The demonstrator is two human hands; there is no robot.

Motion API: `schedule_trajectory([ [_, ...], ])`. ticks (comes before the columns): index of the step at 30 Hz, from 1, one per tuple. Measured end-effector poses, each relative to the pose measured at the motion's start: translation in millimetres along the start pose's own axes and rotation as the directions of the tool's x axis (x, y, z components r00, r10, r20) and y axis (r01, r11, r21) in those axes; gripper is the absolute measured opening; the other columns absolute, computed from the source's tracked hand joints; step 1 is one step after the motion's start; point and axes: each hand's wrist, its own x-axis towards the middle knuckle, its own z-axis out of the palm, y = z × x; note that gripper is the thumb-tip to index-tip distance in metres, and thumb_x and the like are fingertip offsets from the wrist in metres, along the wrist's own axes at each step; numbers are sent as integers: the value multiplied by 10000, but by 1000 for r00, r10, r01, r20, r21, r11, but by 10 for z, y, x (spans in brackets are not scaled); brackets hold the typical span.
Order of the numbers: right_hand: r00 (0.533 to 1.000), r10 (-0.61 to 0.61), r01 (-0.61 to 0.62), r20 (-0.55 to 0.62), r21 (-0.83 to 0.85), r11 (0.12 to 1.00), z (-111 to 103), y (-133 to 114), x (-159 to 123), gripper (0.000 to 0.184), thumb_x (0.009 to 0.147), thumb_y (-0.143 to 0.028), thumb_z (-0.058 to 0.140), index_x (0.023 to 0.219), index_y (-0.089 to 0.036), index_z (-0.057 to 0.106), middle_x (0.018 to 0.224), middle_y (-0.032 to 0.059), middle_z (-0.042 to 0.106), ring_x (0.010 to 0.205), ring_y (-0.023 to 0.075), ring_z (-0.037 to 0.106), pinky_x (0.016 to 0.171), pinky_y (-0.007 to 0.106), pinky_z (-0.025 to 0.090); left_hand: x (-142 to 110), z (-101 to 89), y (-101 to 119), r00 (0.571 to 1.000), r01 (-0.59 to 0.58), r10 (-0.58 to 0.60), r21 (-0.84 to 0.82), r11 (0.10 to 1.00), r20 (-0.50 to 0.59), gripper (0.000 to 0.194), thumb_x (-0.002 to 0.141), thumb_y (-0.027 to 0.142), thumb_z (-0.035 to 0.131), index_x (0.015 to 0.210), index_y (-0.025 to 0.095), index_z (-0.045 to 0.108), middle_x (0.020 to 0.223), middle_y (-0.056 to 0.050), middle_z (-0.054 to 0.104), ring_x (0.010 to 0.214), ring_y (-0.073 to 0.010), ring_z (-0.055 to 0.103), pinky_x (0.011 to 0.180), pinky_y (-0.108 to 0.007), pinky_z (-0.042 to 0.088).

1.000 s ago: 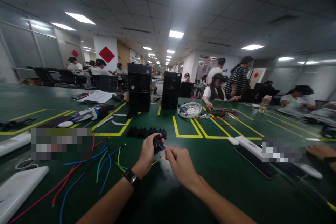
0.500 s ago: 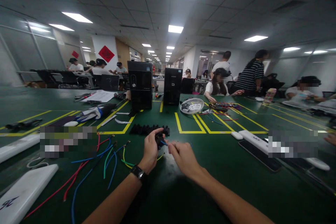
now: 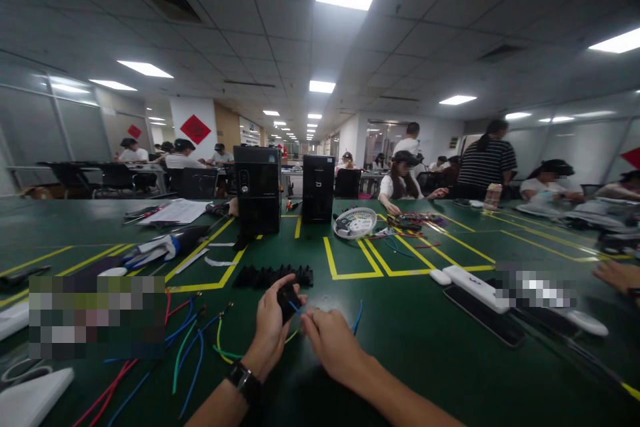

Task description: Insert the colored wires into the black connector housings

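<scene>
A small black plastic block (image 3: 287, 301) is gripped in my left hand (image 3: 269, 320), with my fingers wrapped round its sides. My right hand (image 3: 334, 341) pinches a blue wire (image 3: 358, 315) near the block. One end of the wire reaches the block's near face; whether it sits inside cannot be made out. The wire's other end sticks up beyond my right hand. Just past my left hand lies a row of black, ribbed plastic blocks (image 3: 260, 276). Loose red wires (image 3: 113, 387), green wires (image 3: 184, 357) and blue wires lie left of my left wrist.
Two black computer towers (image 3: 257, 190) (image 3: 318, 188) stand ahead. A white basket (image 3: 355, 222) sits right of them, near a co-worker's hand (image 3: 393, 209) and a wire pile (image 3: 417, 220). At right lie a white power bank (image 3: 475, 287) and a dark phone (image 3: 483, 317).
My head view has shifted, so the table sits lower in the picture. Both hands keep their holds, and more of the blue wire's free end shows beyond my right hand.
</scene>
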Motion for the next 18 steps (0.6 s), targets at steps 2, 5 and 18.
schedule_trajectory([
  [2, 1000, 12, -12, -16, 5, 1000, -17, 7, 10, 325, 968, -240, 327, 815, -182, 607, 747, 31, 680, 660, 129, 626, 595, 219, 342, -10, 18, 5, 1000, -13, 13, -12, 1000, -24, 377, 716, 316, 541, 1028, 112, 601, 759, -51, 635, 563, -149, 619, 575, -289, 500],
  [5, 1000, 13, -13, -1, -28, 1000, 67, -39, -15, 304, 958, -235, 344, 827, -179, 612, 736, 37, 681, 649, 135, 623, 571, 223, 332, -9, 48, -32, 999, -29, 29, -26, 999, -36, 375, 722, 315, 533, 1030, 114, 606, 745, -51, 632, 561, -150, 621, 566, -282, 495],
  [18, 995, 55, -38, -84, 189, 981, -65, -92, -34, 351, 959, -236, 342, 727, -177, 599, 668, 11, 638, 625, 112, 591, 596, 208, 341, 1, 27, -96, 999, -35, 37, -95, 995, 20, 330, 732, 307, 576, 1011, 134, 599, 758, -49, 642, 645, -159, 631, 627, -283, 500],
])
